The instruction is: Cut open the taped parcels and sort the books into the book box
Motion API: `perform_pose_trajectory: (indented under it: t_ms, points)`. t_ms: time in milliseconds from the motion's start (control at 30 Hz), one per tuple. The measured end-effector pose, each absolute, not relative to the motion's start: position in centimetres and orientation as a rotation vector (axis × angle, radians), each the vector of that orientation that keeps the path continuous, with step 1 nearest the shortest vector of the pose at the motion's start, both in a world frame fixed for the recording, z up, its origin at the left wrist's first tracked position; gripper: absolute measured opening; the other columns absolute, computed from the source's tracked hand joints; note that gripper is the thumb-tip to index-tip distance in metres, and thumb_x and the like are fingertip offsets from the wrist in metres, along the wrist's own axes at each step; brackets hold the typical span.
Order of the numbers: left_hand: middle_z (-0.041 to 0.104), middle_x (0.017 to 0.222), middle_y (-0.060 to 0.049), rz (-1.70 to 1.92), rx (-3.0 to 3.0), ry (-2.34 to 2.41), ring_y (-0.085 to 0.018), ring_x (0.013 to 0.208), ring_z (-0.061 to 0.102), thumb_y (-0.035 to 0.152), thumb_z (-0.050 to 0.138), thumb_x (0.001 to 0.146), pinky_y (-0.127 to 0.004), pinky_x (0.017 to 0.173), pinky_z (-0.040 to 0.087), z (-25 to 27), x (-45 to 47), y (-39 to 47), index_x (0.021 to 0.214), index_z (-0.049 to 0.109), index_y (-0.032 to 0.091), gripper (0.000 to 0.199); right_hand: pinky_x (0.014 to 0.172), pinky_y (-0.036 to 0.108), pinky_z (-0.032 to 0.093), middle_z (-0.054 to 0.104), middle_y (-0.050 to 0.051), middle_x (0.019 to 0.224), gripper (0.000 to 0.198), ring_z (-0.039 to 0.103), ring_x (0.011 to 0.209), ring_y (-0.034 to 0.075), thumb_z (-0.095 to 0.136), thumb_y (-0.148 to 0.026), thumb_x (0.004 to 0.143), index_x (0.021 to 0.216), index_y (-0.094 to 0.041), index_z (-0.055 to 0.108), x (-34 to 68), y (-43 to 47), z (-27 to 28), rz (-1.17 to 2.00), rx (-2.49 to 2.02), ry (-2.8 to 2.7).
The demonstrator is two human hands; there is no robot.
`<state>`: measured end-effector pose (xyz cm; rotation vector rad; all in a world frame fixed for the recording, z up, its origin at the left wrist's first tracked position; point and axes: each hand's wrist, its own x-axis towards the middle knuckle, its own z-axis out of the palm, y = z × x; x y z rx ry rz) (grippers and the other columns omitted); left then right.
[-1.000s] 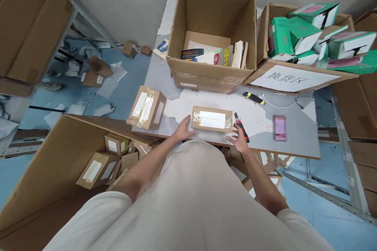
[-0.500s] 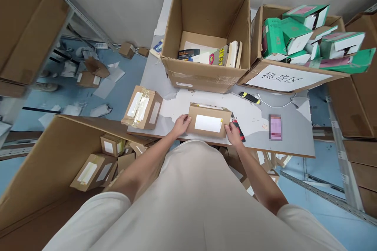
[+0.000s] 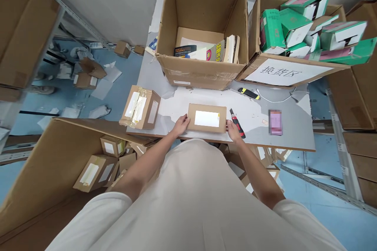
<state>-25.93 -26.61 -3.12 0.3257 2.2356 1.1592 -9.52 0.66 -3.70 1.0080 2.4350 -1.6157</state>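
A small cardboard box (image 3: 207, 128) with a white label on its upper face is at the front of the table, between my two hands. My left hand (image 3: 181, 124) grips its left end, and my right hand (image 3: 233, 130) has its right end, fingers partly hidden at the edge. Just right of the box, close by my right hand, lies a red and black utility knife (image 3: 238, 125) with its blade pointing away from me. A yellow and black cutter (image 3: 249, 93) rests farther back. To the left stands a taped cardboard box (image 3: 154, 113) with white labels.
Behind are a large carton (image 3: 203, 74) with books inside and another carton (image 3: 250, 74) full of green boxes, with a handwritten sign. A pink, blurred rectangular item (image 3: 275, 122) lies on the table (image 3: 297, 141). A big open carton (image 3: 38, 172) with parcels stands lower left.
The small box has tipped from a tilted pose to lie flatter, its label facing up. My right hand has shifted slightly to its right end, and the knife shows more fully.
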Motion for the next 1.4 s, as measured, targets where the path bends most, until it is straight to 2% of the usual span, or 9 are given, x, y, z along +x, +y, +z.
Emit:
perform_pose_trajectory:
  t_ms: [100,233,433,567,767,900,1100,1333,1400]
  points:
    - [0.052,0.136,-0.018,1.197,0.315,2.174,-0.025,0.121,0.054,0.029,0.049,0.082,-0.039,0.105,0.041,-3.8,-25.2,-28.7,0.138,0.045,0.007,0.06,0.09,0.038,0.05,0.06,0.015,0.125,0.05,0.064,0.104,0.022,0.041,-0.044,0.086,0.125,-0.016,0.051,-7.6,0.9,-4.3,-1.686,0.996,2.394]
    - [0.049,0.14,-0.017,1.129,0.467,2.14,-0.03,0.127,0.049,0.023,0.065,0.067,-0.042,0.104,0.042,-4.6,-23.8,-30.0,0.142,0.04,0.011,0.08,0.103,0.043,0.043,0.048,0.012,0.141,0.069,0.049,0.127,0.026,0.065,-0.034,0.07,0.134,-0.022,0.043,-6.2,0.0,-5.1,-1.75,0.852,2.314]
    - [0.067,0.115,-0.008,1.196,0.51,2.106,-0.025,0.107,0.06,0.03,0.056,0.079,-0.042,0.097,0.047,-4.5,-22.6,-28.2,0.13,0.053,0.018,0.052,0.097,0.044,0.047,0.061,0.011,0.124,0.046,0.061,0.108,0.026,0.059,-0.036,0.076,0.119,-0.022,0.05,-7.1,-1.8,-4.8,-1.818,0.887,2.246]
    - [0.065,0.107,-0.01,1.252,0.506,2.174,-0.023,0.101,0.06,0.04,0.055,0.081,-0.036,0.086,0.051,-2.6,-23.3,-27.9,0.114,0.062,0.016,0.041,0.089,0.042,0.05,0.064,0.011,0.114,0.038,0.063,0.1,0.024,0.056,-0.04,0.078,0.111,-0.021,0.053,-7.8,-1.1,-2.6,-1.754,0.83,2.327]
    - [0.057,0.077,-0.004,1.049,0.581,2.449,-0.017,0.075,0.056,0.05,0.05,0.084,-0.031,0.073,0.048,1.3,-25.6,-26.7,0.081,0.065,0.017,0.037,0.073,0.035,0.048,0.065,0.007,0.083,0.033,0.061,0.077,0.021,0.041,-0.052,0.088,0.082,-0.022,0.053,-10.4,1.0,1.0,-1.4,0.777,2.599]
    - [0.055,0.078,-0.003,0.984,0.547,2.443,-0.016,0.071,0.054,0.049,0.063,0.074,-0.03,0.071,0.046,1.5,-26.3,-25.5,0.091,0.067,0.016,0.037,0.067,0.034,0.047,0.064,0.006,0.076,0.04,0.06,0.071,0.021,0.036,-0.057,0.089,0.079,-0.023,0.054,-12.2,1.5,0.7,-1.335,0.848,2.574]
    - [0.057,0.082,-0.005,1.072,0.414,2.477,-0.02,0.079,0.055,0.05,0.057,0.081,-0.033,0.08,0.047,0.5,-26.4,-24.2,0.098,0.069,0.017,0.039,0.076,0.035,0.047,0.068,0.009,0.084,0.047,0.062,0.083,0.024,0.038,-0.063,0.087,0.083,-0.021,0.06,-14.1,1.7,-0.9,-1.351,1.033,2.581]
    - [0.061,0.095,-0.009,1.1,0.38,2.504,-0.024,0.097,0.056,0.048,0.057,0.083,-0.034,0.089,0.044,0.9,-26.1,-23.8,0.108,0.066,0.015,0.043,0.068,0.035,0.052,0.067,0.009,0.093,0.056,0.062,0.073,0.02,0.026,-0.064,0.089,0.103,-0.02,0.058,-13.4,2.2,-2.0,-1.535,0.999,2.486]
    - [0.061,0.101,-0.011,1.104,0.369,2.509,-0.024,0.099,0.056,0.047,0.058,0.082,-0.034,0.09,0.044,1.1,-26.0,-23.9,0.114,0.064,0.014,0.046,0.073,0.036,0.052,0.066,0.009,0.098,0.052,0.062,0.074,0.019,0.029,-0.059,0.09,0.108,-0.019,0.057,-12.3,2.9,-2.3,-1.524,1.027,2.495]
